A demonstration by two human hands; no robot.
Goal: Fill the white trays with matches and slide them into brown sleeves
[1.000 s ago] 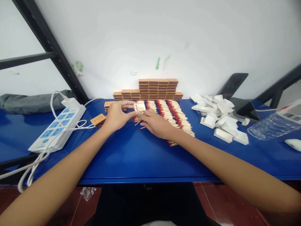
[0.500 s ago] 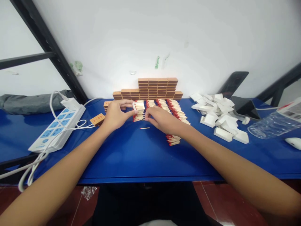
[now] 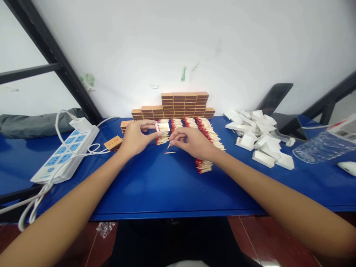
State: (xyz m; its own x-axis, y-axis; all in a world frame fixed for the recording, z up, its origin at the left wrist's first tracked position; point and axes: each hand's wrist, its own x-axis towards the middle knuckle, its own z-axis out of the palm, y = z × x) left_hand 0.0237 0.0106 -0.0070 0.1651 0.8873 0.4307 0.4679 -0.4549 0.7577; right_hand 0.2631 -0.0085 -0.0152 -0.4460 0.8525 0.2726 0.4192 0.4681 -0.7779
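My left hand [image 3: 135,138] is closed on a small white matchbox tray [image 3: 162,128] filled with matches, held just above the blue table [image 3: 155,181]. My right hand [image 3: 192,142] sits beside it with thumb and finger pinched on a single match [image 3: 168,146]. One loose match [image 3: 169,152] lies on the table below that pinch. Rows of red-tipped matches [image 3: 207,135] are spread under and behind my right hand.
A stack of brown matchbox sleeves [image 3: 178,105] stands against the wall, two more sleeves [image 3: 113,142] lie at the left. A heap of white trays [image 3: 261,142] is on the right, with a phone stand [image 3: 287,126]. A power strip [image 3: 66,152] lies at the left.
My right hand has lifted off the match rows and drawn back, pinching one match. A loose match now lies uncovered on the table. My left hand keeps the tray in place.
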